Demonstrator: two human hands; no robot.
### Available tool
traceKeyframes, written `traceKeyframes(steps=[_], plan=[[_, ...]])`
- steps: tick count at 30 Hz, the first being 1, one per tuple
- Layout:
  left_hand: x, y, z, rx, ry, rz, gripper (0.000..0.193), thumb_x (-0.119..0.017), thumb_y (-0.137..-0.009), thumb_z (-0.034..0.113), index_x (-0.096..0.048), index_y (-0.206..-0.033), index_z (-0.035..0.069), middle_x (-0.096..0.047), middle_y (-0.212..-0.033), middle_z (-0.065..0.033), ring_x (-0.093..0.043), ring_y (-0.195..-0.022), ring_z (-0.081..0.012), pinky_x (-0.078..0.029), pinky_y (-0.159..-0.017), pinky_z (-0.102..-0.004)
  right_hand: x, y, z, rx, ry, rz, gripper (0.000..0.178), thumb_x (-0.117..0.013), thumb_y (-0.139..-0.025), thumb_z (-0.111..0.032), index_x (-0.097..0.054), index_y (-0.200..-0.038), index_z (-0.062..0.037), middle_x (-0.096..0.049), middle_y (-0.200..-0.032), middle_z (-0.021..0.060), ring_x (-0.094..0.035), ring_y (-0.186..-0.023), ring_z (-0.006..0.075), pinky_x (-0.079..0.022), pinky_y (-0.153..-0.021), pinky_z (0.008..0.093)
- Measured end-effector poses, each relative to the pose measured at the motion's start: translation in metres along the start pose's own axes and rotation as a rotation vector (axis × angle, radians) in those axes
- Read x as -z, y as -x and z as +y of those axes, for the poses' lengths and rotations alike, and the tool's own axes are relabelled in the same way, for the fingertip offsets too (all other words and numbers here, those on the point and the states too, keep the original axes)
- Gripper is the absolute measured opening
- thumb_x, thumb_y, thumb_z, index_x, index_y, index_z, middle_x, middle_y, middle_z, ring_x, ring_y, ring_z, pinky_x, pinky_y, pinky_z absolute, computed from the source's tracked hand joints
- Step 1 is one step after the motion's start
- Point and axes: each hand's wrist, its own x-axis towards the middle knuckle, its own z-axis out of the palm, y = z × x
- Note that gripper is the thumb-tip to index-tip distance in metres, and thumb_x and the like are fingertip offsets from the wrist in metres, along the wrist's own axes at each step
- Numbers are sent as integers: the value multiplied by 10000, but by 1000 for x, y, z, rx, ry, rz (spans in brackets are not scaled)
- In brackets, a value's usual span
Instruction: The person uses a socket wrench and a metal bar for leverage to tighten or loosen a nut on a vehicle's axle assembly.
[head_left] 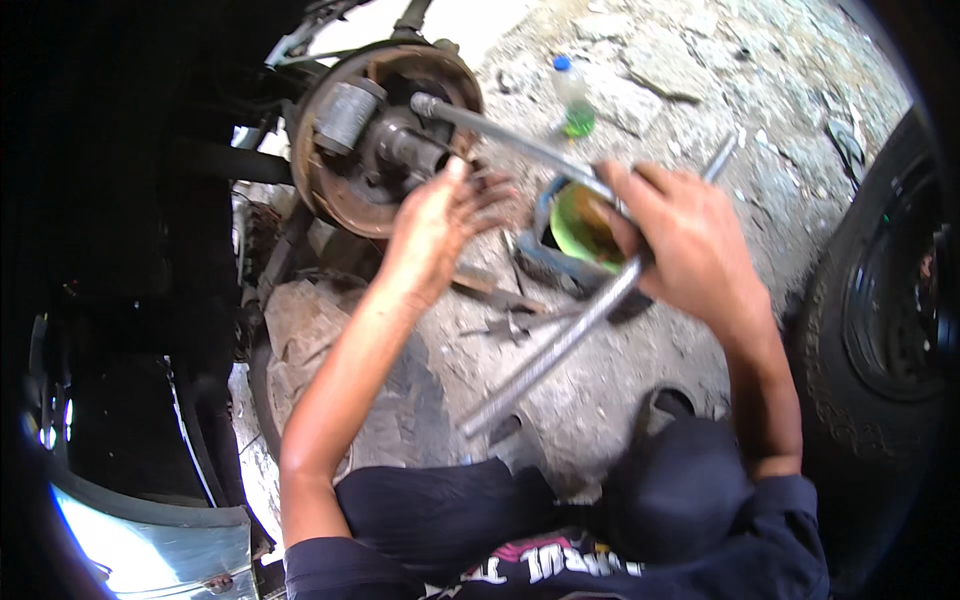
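My right hand (690,235) is closed around a steel T-handle socket wrench (540,152), gripping it where the shaft meets the long crossbar (560,352). The wrench's socket end (428,105) lies over the open brake assembly (460,80) of a vehicle at the upper left. My left hand (437,222) is close to the assembly's protruding spindle (415,150), its fingers spread and holding nothing. Whether it touches the spindle I cannot tell. A ribbed grey cylindrical part (350,115) sits on the left of the rusty backing plate.
Beneath the wrench stands a blue container (548,262) with a green bowl (572,235). Loose tools (500,295) lie beside it on rough ground. A blue-capped bottle (575,100) with green liquid stands farther back. A tyre (835,330) is at the right, the dark vehicle body at the left.
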Motion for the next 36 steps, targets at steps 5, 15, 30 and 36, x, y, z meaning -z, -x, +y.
traceKeyframes(steps=[5,15,30,36], plan=[[0,-21,-10,-170,60,-20,409,-472,-1023,324,-525,-1290,19,-641,-1178,-130,-645,-993,-217,-531,-832,-373,-13,-2,-15,121,81,36,399,-627,-761,-86,-601,-1131,62,-594,-776,117,-634,-680,282,-505,-686,382],[11,-35,-8,-261,300,-49,333,-495,-1007,256,-581,-1243,38,-671,-1083,-72,-617,-847,-169,-512,-770,-346,-14,-25,-30,276,311,97,325,-593,-773,-73,-641,-1067,56,-620,-773,99,-671,-703,237,-516,-734,339],[22,-38,-7,-365,-3,-134,344,-503,-1005,270,-586,-1213,9,-685,-1037,-99,-650,-827,-168,-513,-742,-319,-7,-43,-27,424,561,59,435,-658,-800,-80,-639,-1233,-48,-615,-841,73,-636,-703,203,-486,-744,345],[39,33,-77,-1094,-831,-268,1219,-884,-603,550,-231,-1505,54,-346,-1458,-229,-332,-1379,-341,-276,-1145,-500,-46,-35,-4,-134,-289,64,249,-628,-881,-135,-660,-1077,14,-584,-676,41,-581,-541,175,-432,-497,327]])
